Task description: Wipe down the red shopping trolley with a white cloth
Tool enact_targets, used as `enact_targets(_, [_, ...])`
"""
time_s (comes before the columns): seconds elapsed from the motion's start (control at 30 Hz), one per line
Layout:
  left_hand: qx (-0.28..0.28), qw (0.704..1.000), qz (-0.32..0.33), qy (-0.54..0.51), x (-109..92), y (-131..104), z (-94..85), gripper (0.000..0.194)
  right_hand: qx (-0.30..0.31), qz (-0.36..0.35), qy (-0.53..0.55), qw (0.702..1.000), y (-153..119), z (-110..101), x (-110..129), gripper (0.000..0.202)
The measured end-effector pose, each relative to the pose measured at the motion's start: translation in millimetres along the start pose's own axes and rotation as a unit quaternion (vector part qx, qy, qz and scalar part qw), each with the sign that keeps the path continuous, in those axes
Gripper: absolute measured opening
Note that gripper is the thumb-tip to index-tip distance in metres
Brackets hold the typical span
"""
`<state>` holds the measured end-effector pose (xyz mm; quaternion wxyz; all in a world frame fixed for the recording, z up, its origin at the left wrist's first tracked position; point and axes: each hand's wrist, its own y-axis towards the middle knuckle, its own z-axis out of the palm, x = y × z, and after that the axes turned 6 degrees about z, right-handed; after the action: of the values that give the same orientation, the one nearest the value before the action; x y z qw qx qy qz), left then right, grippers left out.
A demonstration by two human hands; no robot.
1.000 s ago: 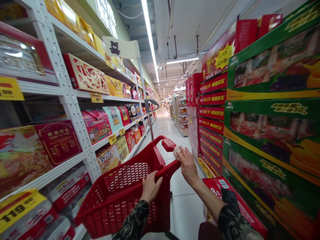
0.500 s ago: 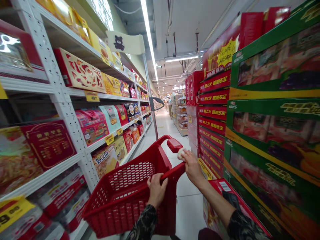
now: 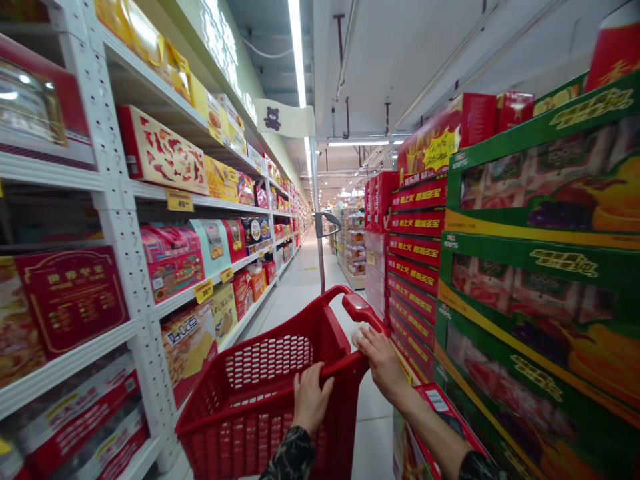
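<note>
A red cart (image 3: 340, 417) stands in a shop aisle, directly before the person, its basket pierced with rows of slots. The left hand (image 3: 311, 400) grips the near rim, its fingers bent over the edge and its thumb lying along the top. The right hand (image 3: 381, 363) is at the right end of the cart, near the raised red handle (image 3: 359, 309). Its fingers are bent together over a small white wad (image 3: 357, 332), pinching it; most of the wad is hidden, so whether it is cloth or paper I cannot tell. Dark patterned sleeves (image 3: 293, 453) end at both forearms.

Beyond the cart's far end a grey pole (image 3: 321, 267) rises upright, with a dark bracket (image 3: 327, 225) partway up and a pale flag (image 3: 293, 119) bearing a bear at its top.

To the left run white shelves (image 3: 114, 233) filled with gift boxes, yellow price tags (image 3: 179, 200) along their edges. To the right stand a stack of red cartons (image 3: 417, 250) and, nearer, a stack of green boxes (image 3: 525, 257) with clear windows. Low beside the right forearm is a red box (image 3: 434, 397), partly covered by the arm. Pale floor tiles (image 3: 295, 293) lead away down the aisle under a long strip light (image 3: 299, 57).
</note>
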<state>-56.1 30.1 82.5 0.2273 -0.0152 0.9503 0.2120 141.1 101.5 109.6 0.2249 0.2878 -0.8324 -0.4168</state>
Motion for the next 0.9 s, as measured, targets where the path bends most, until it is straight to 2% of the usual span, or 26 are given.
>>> enact_targets(0.07, [0.011, 0.998, -0.041, 0.038, 22.2, -6.0, -2.0, 0.040, -0.012, 0.010, -0.018, 1.000, 0.4, 5.4, 5.6, 0.048])
enact_targets(0.2, [0.057, 0.997, -0.015, 0.040, 54.2, -12.2, -4.7, 0.045, -0.013, -0.023, -0.035, 0.999, -5.2, 26.3, 37.0, 0.051])
enact_targets(0.3, [0.070, 0.997, -0.004, 0.023, 60.5, -10.5, -4.7, 0.050, 0.021, -0.059, -0.032, 0.998, -9.3, 42.4, 65.5, 0.052])
enact_targets(0.4, [0.073, 0.997, 0.001, 0.008, 59.8, -7.5, -4.2, 0.054, 0.044, -0.054, -0.021, 0.997, -4.5, 50.0, 79.0, 0.048])
enact_targets(0.53, [0.082, 0.996, 0.007, -0.019, 53.8, -5.1, -9.3, 0.053, 0.034, -0.022, -0.017, 0.999, 10.4, 45.3, 67.7, 0.043])
enact_targets(0.67, [0.102, 0.994, 0.032, -0.019, 55.7, -9.9, -22.8, 0.055, 0.073, -0.001, -0.027, 0.997, 15.4, 34.1, 48.2, 0.041])
enact_targets(0.73, [0.053, 0.998, -0.008, 0.027, 68.9, -18.2, -28.9, 0.056, 0.084, 0.004, -0.021, 0.996, 14.2, 30.4, 41.6, 0.042])
enact_targets(0.8, [-0.017, 0.991, -0.105, 0.085, 89.9, -30.4, -32.7, 0.055, 0.072, 0.017, -0.016, 0.997, 12.3, 28.6, 38.2, 0.043])
enact_targets(0.87, [-0.036, 0.978, -0.166, 0.119, 112.4, -42.7, -33.6, 0.054, 0.058, 0.028, -0.016, 0.998, 9.0, 29.1, 39.5, 0.043])
enact_targets(0.9, [-0.025, 0.978, -0.164, 0.127, 122.0, -47.4, -33.3, 0.054, 0.052, 0.029, -0.018, 0.998, 6.2, 30.4, 42.5, 0.044])
